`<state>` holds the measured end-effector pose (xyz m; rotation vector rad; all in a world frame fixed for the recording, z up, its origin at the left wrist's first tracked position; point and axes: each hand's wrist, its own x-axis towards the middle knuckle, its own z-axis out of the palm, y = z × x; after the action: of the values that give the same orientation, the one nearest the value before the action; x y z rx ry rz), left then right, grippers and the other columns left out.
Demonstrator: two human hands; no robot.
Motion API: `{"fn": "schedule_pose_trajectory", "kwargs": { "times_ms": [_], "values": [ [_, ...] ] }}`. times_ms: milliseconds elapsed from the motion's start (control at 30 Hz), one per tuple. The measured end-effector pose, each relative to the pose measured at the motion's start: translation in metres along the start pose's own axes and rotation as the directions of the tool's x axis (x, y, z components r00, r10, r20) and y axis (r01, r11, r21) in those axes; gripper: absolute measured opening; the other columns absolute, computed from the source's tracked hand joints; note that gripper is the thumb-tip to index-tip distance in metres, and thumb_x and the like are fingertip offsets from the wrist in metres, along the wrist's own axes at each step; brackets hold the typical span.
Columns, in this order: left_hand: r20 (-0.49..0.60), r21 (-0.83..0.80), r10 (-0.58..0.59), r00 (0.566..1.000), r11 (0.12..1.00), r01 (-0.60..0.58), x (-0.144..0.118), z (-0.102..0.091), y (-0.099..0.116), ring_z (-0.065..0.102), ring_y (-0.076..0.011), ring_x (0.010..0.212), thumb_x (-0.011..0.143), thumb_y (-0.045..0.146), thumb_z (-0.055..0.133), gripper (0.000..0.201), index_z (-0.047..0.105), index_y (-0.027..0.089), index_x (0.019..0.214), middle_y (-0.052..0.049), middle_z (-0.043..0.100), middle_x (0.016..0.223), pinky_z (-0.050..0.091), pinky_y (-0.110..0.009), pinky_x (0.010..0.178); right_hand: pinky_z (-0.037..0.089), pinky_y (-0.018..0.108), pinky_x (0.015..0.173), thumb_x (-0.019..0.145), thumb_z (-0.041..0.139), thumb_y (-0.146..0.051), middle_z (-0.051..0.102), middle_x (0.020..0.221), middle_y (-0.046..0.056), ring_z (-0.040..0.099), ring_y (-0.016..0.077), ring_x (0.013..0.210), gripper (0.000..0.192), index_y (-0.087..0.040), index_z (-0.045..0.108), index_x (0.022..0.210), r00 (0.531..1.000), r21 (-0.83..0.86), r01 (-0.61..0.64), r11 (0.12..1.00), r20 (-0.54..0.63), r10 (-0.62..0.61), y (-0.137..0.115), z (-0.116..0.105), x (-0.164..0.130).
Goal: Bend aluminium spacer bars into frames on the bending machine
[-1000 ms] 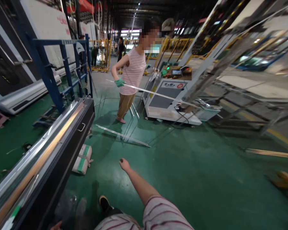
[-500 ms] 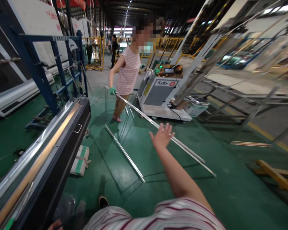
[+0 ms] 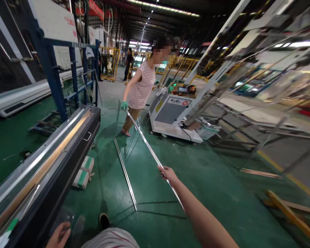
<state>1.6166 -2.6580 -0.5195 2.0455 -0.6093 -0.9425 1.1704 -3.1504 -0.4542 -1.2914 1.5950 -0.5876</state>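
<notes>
Right hand (image 3: 167,172) closed around the near end of a long metal frame (image 3: 144,139) slanting above the green floor (image 3: 209,179), co-worker's gloved hand (image 3: 124,105) gripping its far corner, left hand (image 3: 58,236) low at the bottom edge, grip unclear.

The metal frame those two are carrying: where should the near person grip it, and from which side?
On the upper rail of the metal frame, near its close end, where the right hand already closes on it from above. The rail is thin and slopes down from the co-worker's gloved hand, so a wrap-around grip probably steadies it best.
</notes>
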Motion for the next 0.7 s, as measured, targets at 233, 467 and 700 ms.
{"fn": "schedule_pose_trajectory", "kwargs": {
  "times_ms": [233,467,700],
  "values": [
    [0.067,0.019,0.011,0.998,1.000,-0.012,-0.011,-0.018,0.003,0.069,-0.0309,0.108,0.062,0.077,0.061,0.069,0.067,0.020,0.102,-0.014,0.071,0.118,0.055,-0.038,0.098,0.025,0.017,0.035,0.079,0.063,-0.023,0.047,0.044,-0.005,0.036,0.0064,0.034,0.013,-0.016,0.053,0.075,0.993,0.289,-0.046,0.956,0.118,0.012,-0.061,0.122,-0.034],
    [0.085,-0.017,0.097,0.992,0.995,-0.096,-0.019,-0.031,0.024,0.067,-0.0291,0.110,0.074,0.068,0.059,0.063,0.064,0.018,0.112,-0.016,0.067,0.126,0.052,-0.042,0.102,0.034,0.015,0.038,0.086,0.056,-0.012,0.050,0.047,-0.007,0.039,0.0059,0.034,0.011,-0.018,0.046,0.084,0.950,0.469,-0.114,0.876,0.310,-0.042,-0.142,0.296,-0.072],
    [-0.090,-0.169,0.161,0.983,0.970,-0.174,-0.023,-0.045,0.049,0.052,-0.0278,0.137,0.086,0.065,0.053,0.074,0.042,0.021,0.145,-0.015,0.058,0.143,0.044,-0.044,0.113,0.046,0.018,0.046,0.089,0.066,-0.026,0.060,0.058,-0.004,0.057,0.0105,0.046,0.022,-0.019,0.046,0.091,0.863,0.617,-0.203,0.760,0.480,-0.159,-0.165,0.434,-0.159]
  ]
}}
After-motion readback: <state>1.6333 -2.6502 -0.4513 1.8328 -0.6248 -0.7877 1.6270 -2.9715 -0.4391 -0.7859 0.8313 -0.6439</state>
